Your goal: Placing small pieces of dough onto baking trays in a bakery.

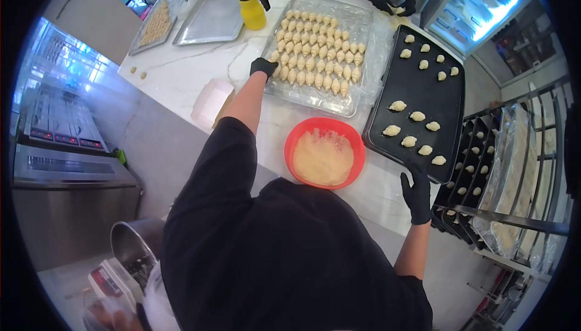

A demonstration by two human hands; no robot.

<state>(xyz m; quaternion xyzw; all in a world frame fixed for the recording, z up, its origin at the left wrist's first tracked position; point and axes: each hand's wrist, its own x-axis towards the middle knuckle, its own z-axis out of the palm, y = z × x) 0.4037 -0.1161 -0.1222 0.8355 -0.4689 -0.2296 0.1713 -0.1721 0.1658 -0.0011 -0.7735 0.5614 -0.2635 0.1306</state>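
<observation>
My left hand [264, 67], in a black glove, is at the left edge of a metal tray [315, 108] lined with clear plastic. Its fingers are closed at a small unbaked croissant [275, 56] on the end of a row. Several rows of these rolled dough pieces [318, 46] fill the tray. My right hand [416, 196], gloved too, is open with thumb apart at the near edge of a black baking tray [417, 98]. Pale, coated-looking croissants [391, 130] lie on that tray in two groups. Between my arms stands a red bowl [290, 155] of pale yellow crumbly powder [324, 158].
A yellow spray bottle [253, 13], a bare metal tray [212, 16] and another dough tray [140, 37] stand farther left. A white open box [209, 104] is by my left forearm. Across the table, a co-worker's gloved hands [387, 3] handle dough. A rack [514, 167] stands right.
</observation>
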